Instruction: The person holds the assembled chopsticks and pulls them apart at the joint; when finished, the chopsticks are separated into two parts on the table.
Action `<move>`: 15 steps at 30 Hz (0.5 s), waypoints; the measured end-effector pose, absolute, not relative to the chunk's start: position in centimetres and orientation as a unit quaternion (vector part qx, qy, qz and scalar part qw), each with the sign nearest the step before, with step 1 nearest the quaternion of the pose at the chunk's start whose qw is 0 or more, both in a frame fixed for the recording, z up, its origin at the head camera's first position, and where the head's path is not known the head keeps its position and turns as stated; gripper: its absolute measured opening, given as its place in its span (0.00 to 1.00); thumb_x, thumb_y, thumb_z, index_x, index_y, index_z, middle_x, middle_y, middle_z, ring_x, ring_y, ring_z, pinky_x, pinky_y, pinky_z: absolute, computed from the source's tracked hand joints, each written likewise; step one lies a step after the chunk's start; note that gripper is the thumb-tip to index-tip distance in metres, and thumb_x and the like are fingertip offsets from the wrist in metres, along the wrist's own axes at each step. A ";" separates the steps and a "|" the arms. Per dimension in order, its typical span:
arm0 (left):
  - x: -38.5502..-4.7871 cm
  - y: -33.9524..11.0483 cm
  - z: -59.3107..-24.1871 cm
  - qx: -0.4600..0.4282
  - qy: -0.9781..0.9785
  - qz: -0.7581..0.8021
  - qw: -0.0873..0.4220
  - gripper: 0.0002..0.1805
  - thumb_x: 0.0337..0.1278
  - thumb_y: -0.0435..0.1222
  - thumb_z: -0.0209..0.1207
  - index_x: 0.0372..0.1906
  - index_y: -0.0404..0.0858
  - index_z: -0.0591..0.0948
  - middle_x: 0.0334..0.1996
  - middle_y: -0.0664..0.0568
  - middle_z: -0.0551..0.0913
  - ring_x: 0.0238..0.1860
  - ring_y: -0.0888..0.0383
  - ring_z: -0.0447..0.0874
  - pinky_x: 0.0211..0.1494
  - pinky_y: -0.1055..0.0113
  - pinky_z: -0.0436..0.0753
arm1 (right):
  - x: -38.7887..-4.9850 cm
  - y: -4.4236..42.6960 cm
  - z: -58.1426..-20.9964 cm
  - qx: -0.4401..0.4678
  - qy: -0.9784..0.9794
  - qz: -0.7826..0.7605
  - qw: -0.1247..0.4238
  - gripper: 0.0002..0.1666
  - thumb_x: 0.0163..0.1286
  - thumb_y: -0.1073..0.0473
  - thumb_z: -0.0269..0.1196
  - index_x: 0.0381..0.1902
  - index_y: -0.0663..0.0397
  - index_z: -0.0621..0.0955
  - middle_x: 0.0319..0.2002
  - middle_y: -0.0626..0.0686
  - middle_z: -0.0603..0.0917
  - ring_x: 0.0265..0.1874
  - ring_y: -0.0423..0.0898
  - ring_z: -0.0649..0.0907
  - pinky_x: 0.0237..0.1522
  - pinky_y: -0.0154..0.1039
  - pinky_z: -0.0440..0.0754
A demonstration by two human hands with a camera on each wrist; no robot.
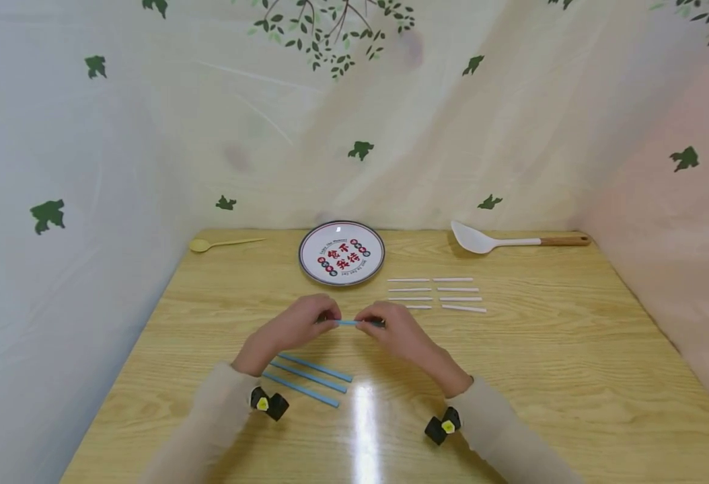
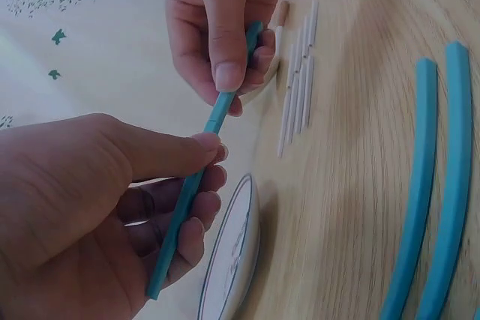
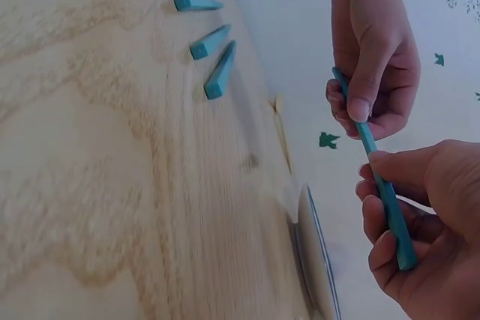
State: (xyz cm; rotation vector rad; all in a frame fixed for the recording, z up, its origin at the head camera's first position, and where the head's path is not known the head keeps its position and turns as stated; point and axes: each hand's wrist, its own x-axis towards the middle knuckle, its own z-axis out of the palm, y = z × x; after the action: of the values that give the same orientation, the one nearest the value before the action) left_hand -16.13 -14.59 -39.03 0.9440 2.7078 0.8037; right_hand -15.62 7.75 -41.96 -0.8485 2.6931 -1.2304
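Both hands hold one slim blue chopstick level above the table, in front of the plate. My left hand pinches one half between thumb and fingers. Close beside it, my right hand pinches the other half in the same way. Only a short stretch of the stick shows between the thumbs; in the left wrist view a faint cross line marks the chopstick there. Three more blue chopsticks lie side by side on the table below the left hand, their far ends partly hidden by the left wrist.
Behind the hands stands a white plate with red lettering. Several thin white stick pieces lie in two columns right of it. A yellow spoon is at the back left, a white wooden-handled turner at the back right.
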 end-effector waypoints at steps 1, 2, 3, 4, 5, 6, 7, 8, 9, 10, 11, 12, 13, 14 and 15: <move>-16.2 -14.3 -39.0 0.316 0.905 0.272 0.081 0.03 0.63 0.33 0.58 0.38 0.38 0.80 0.33 0.54 0.79 0.34 0.63 0.74 0.40 0.70 0.76 | -15.7 7.8 -41.9 -0.277 0.874 -0.398 0.031 0.07 0.67 0.58 0.62 0.40 0.51 0.85 0.36 0.46 0.85 0.34 0.38 0.80 0.37 0.32 0.79; -16.2 -14.2 -39.0 0.318 0.904 0.273 0.081 0.03 0.63 0.33 0.58 0.38 0.38 0.80 0.33 0.54 0.80 0.34 0.63 0.74 0.40 0.71 0.76 | -15.8 7.9 -41.9 -0.277 0.875 -0.396 0.032 0.07 0.67 0.58 0.62 0.40 0.51 0.85 0.36 0.45 0.84 0.33 0.38 0.79 0.37 0.31 0.79; -16.3 -14.0 -39.1 0.319 0.904 0.274 0.079 0.03 0.63 0.33 0.58 0.38 0.38 0.81 0.33 0.54 0.80 0.34 0.63 0.74 0.40 0.71 0.76 | -15.8 8.0 -41.9 -0.278 0.875 -0.394 0.032 0.07 0.67 0.58 0.62 0.40 0.50 0.85 0.35 0.45 0.84 0.33 0.38 0.79 0.37 0.31 0.79; -16.3 -13.9 -39.1 0.321 0.903 0.274 0.077 0.03 0.63 0.33 0.58 0.38 0.38 0.80 0.33 0.54 0.80 0.34 0.63 0.74 0.40 0.71 0.76 | -15.9 8.1 -41.9 -0.278 0.876 -0.393 0.033 0.07 0.67 0.58 0.62 0.40 0.50 0.85 0.36 0.45 0.84 0.33 0.38 0.79 0.37 0.31 0.79; -16.4 -13.8 -39.1 0.324 0.903 0.274 0.075 0.03 0.63 0.33 0.58 0.38 0.38 0.80 0.33 0.54 0.80 0.34 0.63 0.73 0.40 0.71 0.76 | -15.9 8.2 -41.9 -0.278 0.876 -0.392 0.033 0.06 0.67 0.58 0.62 0.40 0.50 0.85 0.36 0.45 0.83 0.33 0.38 0.79 0.37 0.31 0.79; -16.4 -13.7 -39.2 0.325 0.902 0.273 0.072 0.03 0.63 0.33 0.58 0.38 0.38 0.80 0.33 0.54 0.79 0.34 0.63 0.73 0.40 0.71 0.76 | -15.9 8.3 -41.9 -0.279 0.876 -0.392 0.033 0.06 0.68 0.58 0.62 0.40 0.50 0.84 0.36 0.45 0.83 0.33 0.38 0.78 0.37 0.32 0.79; -16.5 -13.6 -39.3 0.327 0.902 0.273 0.070 0.03 0.63 0.33 0.58 0.38 0.38 0.80 0.33 0.54 0.79 0.34 0.63 0.73 0.40 0.71 0.76 | -15.9 8.4 -41.9 -0.280 0.876 -0.392 0.033 0.06 0.68 0.58 0.62 0.40 0.50 0.84 0.36 0.45 0.83 0.33 0.38 0.78 0.37 0.32 0.79; -16.5 -13.5 -39.3 0.328 0.902 0.274 0.067 0.03 0.63 0.33 0.58 0.37 0.38 0.80 0.33 0.54 0.80 0.34 0.63 0.73 0.40 0.71 0.76 | -16.0 8.5 -41.9 -0.281 0.876 -0.391 0.032 0.06 0.68 0.58 0.61 0.40 0.50 0.84 0.36 0.45 0.83 0.33 0.38 0.78 0.37 0.32 0.78; -16.6 -13.5 -39.4 0.330 0.901 0.275 0.064 0.03 0.63 0.33 0.58 0.37 0.38 0.80 0.33 0.54 0.80 0.34 0.63 0.73 0.40 0.71 0.76 | -16.0 8.6 -41.9 -0.281 0.876 -0.391 0.032 0.06 0.68 0.58 0.61 0.40 0.50 0.84 0.36 0.45 0.83 0.33 0.39 0.78 0.36 0.32 0.78; -16.6 -13.4 -39.5 0.331 0.900 0.276 0.062 0.03 0.63 0.33 0.58 0.37 0.39 0.80 0.33 0.54 0.80 0.34 0.63 0.74 0.40 0.71 0.76 | -16.0 8.7 -41.8 -0.283 0.875 -0.391 0.031 0.06 0.68 0.58 0.61 0.40 0.50 0.84 0.36 0.45 0.83 0.33 0.39 0.77 0.36 0.32 0.78; -16.7 -13.4 -39.6 0.333 0.898 0.280 0.059 0.03 0.63 0.33 0.58 0.37 0.38 0.80 0.33 0.54 0.80 0.34 0.63 0.74 0.40 0.71 0.76 | -16.0 8.8 -41.8 -0.284 0.875 -0.391 0.030 0.06 0.68 0.59 0.61 0.40 0.51 0.84 0.36 0.45 0.83 0.32 0.39 0.77 0.36 0.32 0.78; -16.7 -13.4 -39.6 0.334 0.897 0.285 0.056 0.02 0.63 0.33 0.58 0.37 0.38 0.80 0.33 0.54 0.80 0.34 0.63 0.74 0.40 0.71 0.76 | -16.0 8.8 -41.8 -0.285 0.875 -0.391 0.029 0.06 0.68 0.59 0.61 0.39 0.51 0.84 0.36 0.46 0.83 0.32 0.39 0.77 0.35 0.32 0.78; -16.7 -13.3 -39.7 0.336 0.895 0.289 0.053 0.02 0.63 0.33 0.58 0.37 0.38 0.80 0.33 0.54 0.80 0.34 0.63 0.75 0.40 0.71 0.77 | -16.0 8.9 -41.9 -0.285 0.875 -0.389 0.029 0.05 0.69 0.59 0.60 0.39 0.51 0.83 0.36 0.46 0.83 0.32 0.39 0.77 0.35 0.32 0.78; -16.7 -13.3 -39.7 0.336 0.894 0.292 0.050 0.02 0.63 0.33 0.58 0.37 0.38 0.80 0.33 0.54 0.80 0.34 0.63 0.75 0.41 0.71 0.77 | -16.0 8.9 -41.9 -0.286 0.876 -0.388 0.029 0.05 0.69 0.59 0.60 0.39 0.51 0.83 0.35 0.46 0.82 0.32 0.39 0.77 0.35 0.32 0.77; -16.7 -13.3 -39.8 0.338 0.893 0.294 0.046 0.02 0.62 0.33 0.59 0.37 0.38 0.80 0.33 0.53 0.80 0.34 0.62 0.75 0.40 0.71 0.77 | -16.0 9.0 -41.9 -0.287 0.876 -0.387 0.029 0.05 0.69 0.59 0.60 0.38 0.51 0.83 0.35 0.46 0.82 0.31 0.39 0.76 0.34 0.32 0.77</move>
State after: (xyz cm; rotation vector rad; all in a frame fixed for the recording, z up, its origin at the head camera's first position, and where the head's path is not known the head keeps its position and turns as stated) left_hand -16.69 -13.31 -39.80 1.0314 2.7248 0.8986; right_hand -15.96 8.99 -41.92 -0.8842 2.7020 -1.1929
